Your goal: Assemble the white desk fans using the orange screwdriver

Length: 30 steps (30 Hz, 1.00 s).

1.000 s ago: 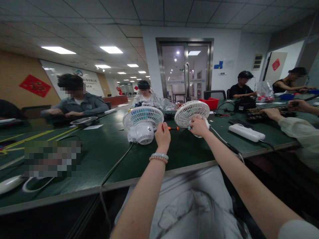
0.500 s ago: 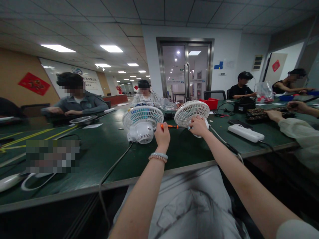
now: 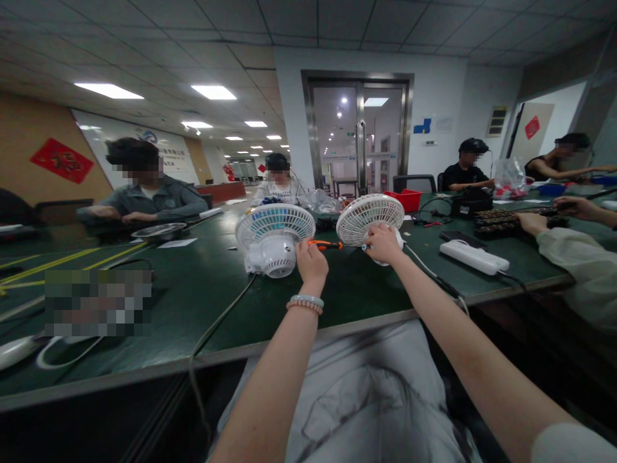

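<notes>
My left hand (image 3: 312, 265) is closed round an orange-handled screwdriver (image 3: 326, 244) that points right, its tip at the back of a small white fan (image 3: 370, 217). My right hand (image 3: 383, 244) grips that fan's rear housing, behind the round grille. A second white fan (image 3: 274, 236) with blue blades stands just left of my left hand, its rear motor housing facing me. A beaded bracelet sits on my left wrist.
All this rests on a dark green table (image 3: 202, 296). A white power strip (image 3: 474, 256) lies at the right, with a black phone and cables behind it. A grey cord (image 3: 216, 325) runs over the front edge. Several seated people work around the table; a co-worker's sleeve (image 3: 573, 260) reaches in from the right.
My left hand has shifted slightly left and up with the screwdriver; the shaft stays pointed at the right fan. My right hand and both fans have barely moved.
</notes>
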{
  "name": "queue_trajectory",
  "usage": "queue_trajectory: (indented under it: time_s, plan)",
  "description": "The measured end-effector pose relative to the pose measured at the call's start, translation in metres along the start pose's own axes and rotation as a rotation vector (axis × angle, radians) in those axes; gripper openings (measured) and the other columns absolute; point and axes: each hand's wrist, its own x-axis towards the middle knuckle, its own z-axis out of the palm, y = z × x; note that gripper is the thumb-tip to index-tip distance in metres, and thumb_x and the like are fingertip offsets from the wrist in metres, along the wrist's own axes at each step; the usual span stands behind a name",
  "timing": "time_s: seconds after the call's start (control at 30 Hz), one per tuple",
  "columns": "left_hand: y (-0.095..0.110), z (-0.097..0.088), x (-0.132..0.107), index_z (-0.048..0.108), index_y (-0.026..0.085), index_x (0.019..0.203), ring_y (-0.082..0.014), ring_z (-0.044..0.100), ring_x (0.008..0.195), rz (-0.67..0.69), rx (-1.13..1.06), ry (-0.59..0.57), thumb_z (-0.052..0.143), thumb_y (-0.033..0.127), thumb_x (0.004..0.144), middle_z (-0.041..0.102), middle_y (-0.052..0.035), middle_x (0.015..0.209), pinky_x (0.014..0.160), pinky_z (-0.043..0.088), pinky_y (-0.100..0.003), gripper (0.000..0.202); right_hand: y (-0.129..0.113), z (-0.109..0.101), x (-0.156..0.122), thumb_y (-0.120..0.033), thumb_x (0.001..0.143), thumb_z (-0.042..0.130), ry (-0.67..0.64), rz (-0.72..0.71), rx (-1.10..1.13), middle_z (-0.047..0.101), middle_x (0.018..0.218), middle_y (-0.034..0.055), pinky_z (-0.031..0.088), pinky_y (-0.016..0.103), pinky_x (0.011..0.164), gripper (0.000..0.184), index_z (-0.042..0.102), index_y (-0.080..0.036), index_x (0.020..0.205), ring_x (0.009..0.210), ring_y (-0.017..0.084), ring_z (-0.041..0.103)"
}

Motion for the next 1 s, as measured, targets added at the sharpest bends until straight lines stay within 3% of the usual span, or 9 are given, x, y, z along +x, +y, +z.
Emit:
queue_trajectory:
  time_s: [0.13,0.23,0.5,0.83,1.0]
  plan:
    - [0.004,-0.001,-0.001,0.053,0.013,0.104,-0.0220,0.050,0.104,-0.014,-0.039,-0.005,0.027,0.022,0.083,0.056,-0.0142,0.109,0.094,0.036,-0.037,0.034,0.001,0.001,0.000,-0.036,0.077,0.050,0.005,-0.007,-0.005,0.053,0.107,0.0068,0.028,0.040,0.080,0.024,0.070,-0.027,0.086,0.102,0.027,0.036]
    - [0.009,-0.004,-0.003,0.046,0.016,0.112,-0.0210,0.054,0.096,-0.024,-0.059,0.014,0.031,0.026,0.085,0.057,-0.0127,0.106,0.086,0.040,-0.035,0.033,0.001,0.001,0.001,-0.036,0.077,0.049,0.006,-0.011,-0.003,0.053,0.107,0.0066,0.028,0.040,0.080,0.024,0.070,-0.027,0.086,0.101,0.026,0.037]
    - [0.010,-0.005,-0.002,0.051,0.019,0.086,-0.0187,0.053,0.069,-0.055,0.048,0.009,0.031,0.041,0.086,0.058,-0.0060,0.076,0.066,0.039,-0.031,0.030,-0.001,0.001,0.001,-0.036,0.078,0.049,0.007,0.001,0.001,0.053,0.107,0.0066,0.028,0.041,0.081,0.025,0.070,-0.028,0.089,0.102,0.026,0.037]
    - [0.006,-0.002,-0.003,0.053,0.019,0.081,-0.0187,0.052,0.068,-0.094,-0.066,-0.022,0.028,0.020,0.082,0.057,-0.0052,0.072,0.064,0.038,-0.030,0.025,0.000,0.000,0.001,-0.036,0.078,0.050,0.009,-0.002,0.007,0.053,0.108,0.0071,0.028,0.041,0.081,0.025,0.070,-0.025,0.087,0.102,0.026,0.037]
    - [0.006,-0.003,-0.001,0.052,0.020,0.080,-0.0176,0.051,0.068,-0.084,-0.095,-0.013,0.032,0.020,0.080,0.057,-0.0037,0.074,0.064,0.037,-0.030,0.020,0.001,-0.002,0.002,-0.036,0.078,0.050,0.008,-0.015,0.009,0.053,0.110,0.0068,0.028,0.043,0.082,0.024,0.069,-0.025,0.088,0.102,0.027,0.036]
